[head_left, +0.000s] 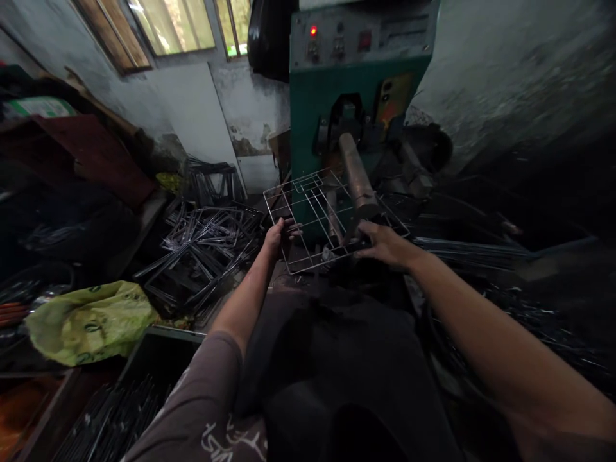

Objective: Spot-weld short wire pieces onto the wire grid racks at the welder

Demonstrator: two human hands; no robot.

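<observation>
A rectangular wire rack (308, 210) with crossing bars is held out flat between my hands, in front of a green spot welder (312, 109). My left hand (280, 236) grips its left side, with the thumb above and the fingers reaching under the wires. At the near right edge of the rack, my right hand (385, 244) has its fingers closed on the frame; the fingertips are partly in shadow. The welder's thick upper arm (355, 170) reaches out over the rack. Its lower arm (333, 212) shows through the wires.
Bent wire frames (206, 237) lie heaped on the left. Near them is a yellow sack (94, 321), with a dark bin of metal rods (115, 410) below. Long rods (462, 245) lie to the right. A red light (313, 30) glows on the welder's panel.
</observation>
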